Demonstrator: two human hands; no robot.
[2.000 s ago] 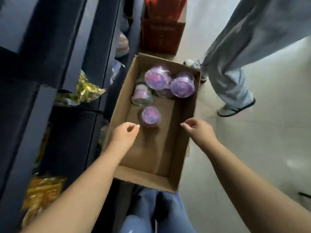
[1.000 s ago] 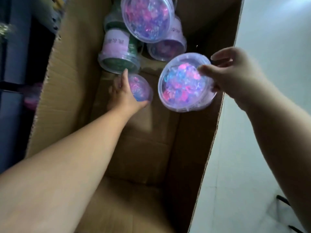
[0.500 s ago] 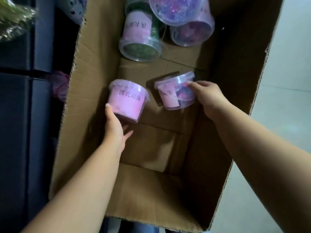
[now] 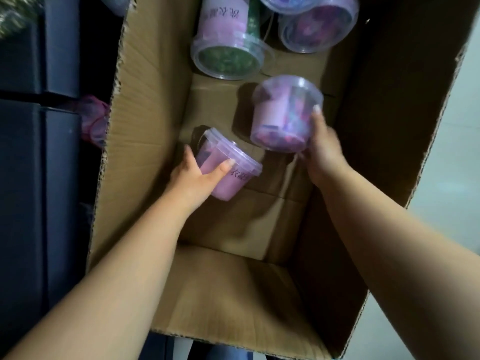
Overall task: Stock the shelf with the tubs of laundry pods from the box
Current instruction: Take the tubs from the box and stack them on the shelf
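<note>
Both my arms reach down into an open cardboard box [image 4: 145, 141]. My left hand [image 4: 193, 178] grips a clear tub of pink and purple laundry pods [image 4: 228, 167], tilted on its side with a pink label showing. My right hand [image 4: 323, 149] holds a second pink-labelled tub [image 4: 283, 113] a little higher, its lid tipped away from me. At the far end of the box lie a tub of green pods [image 4: 227, 48] on its side and a purple-filled tub [image 4: 317, 27], with another partly cut off at the top edge.
Dark shelving [image 4: 39, 152] runs along the left of the box, with a pink packet [image 4: 94, 123] showing in a gap beside the box wall. Pale floor [image 4: 452, 178] lies to the right. The near half of the box floor is bare cardboard.
Both tubs have come nearer me and been turned in my hands. The right one has been lifted and tipped, and the left one now lies in a full grip.
</note>
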